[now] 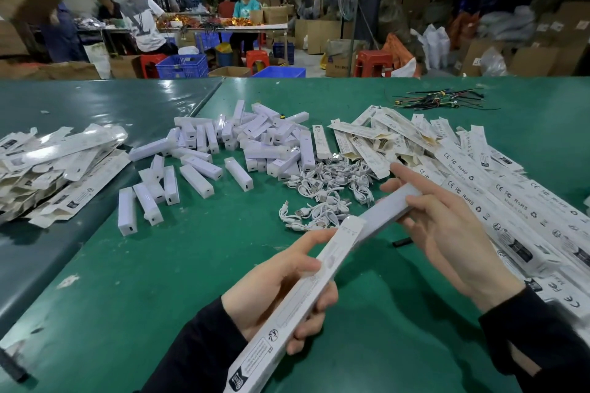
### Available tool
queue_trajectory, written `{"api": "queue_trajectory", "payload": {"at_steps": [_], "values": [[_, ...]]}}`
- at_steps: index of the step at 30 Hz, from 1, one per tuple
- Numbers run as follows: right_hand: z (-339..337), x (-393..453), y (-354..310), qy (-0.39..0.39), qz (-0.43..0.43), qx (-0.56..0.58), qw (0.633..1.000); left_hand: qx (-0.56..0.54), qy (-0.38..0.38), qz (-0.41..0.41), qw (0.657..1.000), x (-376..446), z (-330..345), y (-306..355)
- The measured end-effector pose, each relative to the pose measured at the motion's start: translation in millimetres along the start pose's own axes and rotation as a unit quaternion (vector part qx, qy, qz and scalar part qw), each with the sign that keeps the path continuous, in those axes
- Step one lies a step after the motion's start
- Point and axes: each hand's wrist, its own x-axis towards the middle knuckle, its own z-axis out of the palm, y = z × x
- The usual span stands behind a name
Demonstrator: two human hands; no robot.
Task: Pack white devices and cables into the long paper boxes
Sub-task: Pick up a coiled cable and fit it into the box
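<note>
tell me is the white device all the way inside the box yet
Partly in: the white device still projects from the open end of the long paper box, held by the right hand.

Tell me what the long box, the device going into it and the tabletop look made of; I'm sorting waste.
Long box: thin printed paperboard, matte, creased folded edges.
Device: probably plastic, smooth white satin shell, no seams visible.
Tabletop: green sheet, likely vinyl or rubber, with soft glare and scuffs.

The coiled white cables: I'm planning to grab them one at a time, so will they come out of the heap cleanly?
Probably not: the coiled white cables lie tangled together, so neighbours may drag along. They look thin and floppy, likely light. Each seems bundled in a small loop, which should help.
</note>
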Motion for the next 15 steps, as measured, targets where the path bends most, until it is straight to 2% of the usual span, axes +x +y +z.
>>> {"api": "queue_trajectory", "payload": {"at_steps": [6,15], "values": [[1.5,-1.2,1.8,-0.017,-0.025,-0.012,0.999,0.035,0.024,0.014,0.999,1.9,4.5,-1.8],[2.1,-2.9,-0.5,-0.017,-0.044,-0.011,0.999,0.063,0.015,0.010,0.998,2.1,6.5,-4.0]]}}
